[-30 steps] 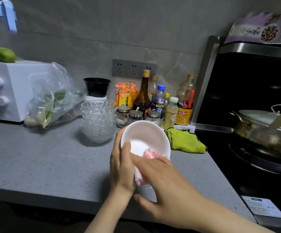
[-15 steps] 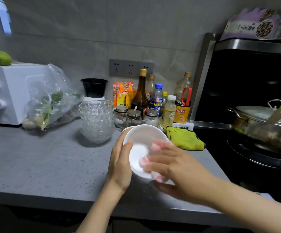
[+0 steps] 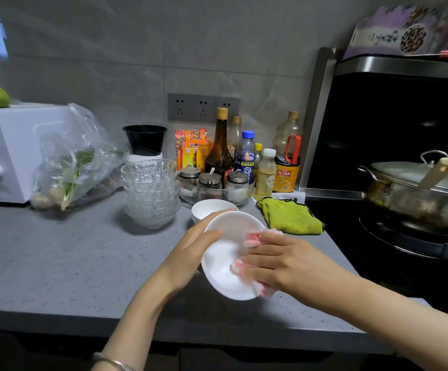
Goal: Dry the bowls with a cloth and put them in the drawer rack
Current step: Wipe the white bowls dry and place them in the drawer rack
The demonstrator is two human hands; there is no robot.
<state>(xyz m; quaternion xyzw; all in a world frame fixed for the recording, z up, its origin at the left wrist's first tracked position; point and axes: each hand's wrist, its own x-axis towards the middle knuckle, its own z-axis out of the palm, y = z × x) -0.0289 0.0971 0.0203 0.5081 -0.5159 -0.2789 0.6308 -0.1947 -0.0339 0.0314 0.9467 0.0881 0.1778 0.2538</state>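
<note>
My left hand (image 3: 190, 253) grips a white bowl (image 3: 225, 261) by its left rim and holds it tilted toward me over the grey counter (image 3: 70, 263). A pink and white cloth (image 3: 253, 238) is bunched inside the bowl under my right hand (image 3: 279, 261), whose fingers curl round it and press it against the bowl's inner wall. A second white bowl (image 3: 206, 208) stands on the counter just behind. A stack of several clear glass bowls (image 3: 150, 191) stands to the left of it. No drawer rack is in view.
A glass tray of spice jars (image 3: 212, 187) and several sauce bottles (image 3: 220, 148) line the back wall. A green cloth (image 3: 289, 215) lies to the right. A lidded pot (image 3: 418, 188) sits on the stove. A white oven (image 3: 6, 151) and a bag of greens (image 3: 75, 162) are on the left.
The bowl has dropped lower and tilted more toward me. My right hand has slid with the cloth from the bowl's lower edge to its right inner side. The second white bowl has come into view.
</note>
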